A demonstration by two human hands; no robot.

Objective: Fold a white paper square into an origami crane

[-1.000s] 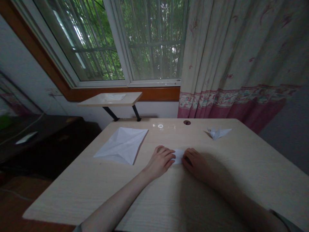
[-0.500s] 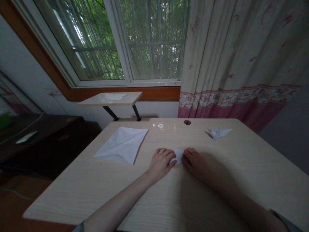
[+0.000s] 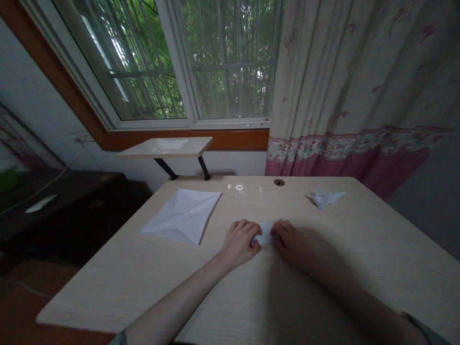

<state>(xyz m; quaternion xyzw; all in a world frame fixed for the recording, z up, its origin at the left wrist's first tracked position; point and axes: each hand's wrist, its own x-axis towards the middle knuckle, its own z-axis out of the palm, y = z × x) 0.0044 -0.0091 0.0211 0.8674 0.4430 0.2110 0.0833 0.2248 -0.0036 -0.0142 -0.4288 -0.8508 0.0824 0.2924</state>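
Note:
A small folded piece of white paper (image 3: 266, 234) lies on the light wooden table (image 3: 251, 297) between my two hands. My left hand (image 3: 240, 241) has its fingers curled and pinches the paper's left edge. My right hand (image 3: 292, 242) presses and grips the paper's right side with bent fingers. Most of the paper is hidden under the fingers.
A creased white sheet (image 3: 182, 215) lies flat to the left of my hands. A folded paper crane (image 3: 325, 197) sits at the back right. A cable hole (image 3: 279, 182) is at the table's far edge. A small shelf (image 3: 167, 146), window and curtain (image 3: 345, 91) stand behind; a dark cabinet (image 3: 61, 201) at left.
My hands have closed in slightly on the small paper; the left fingers curl more over its edge. Nothing else moved.

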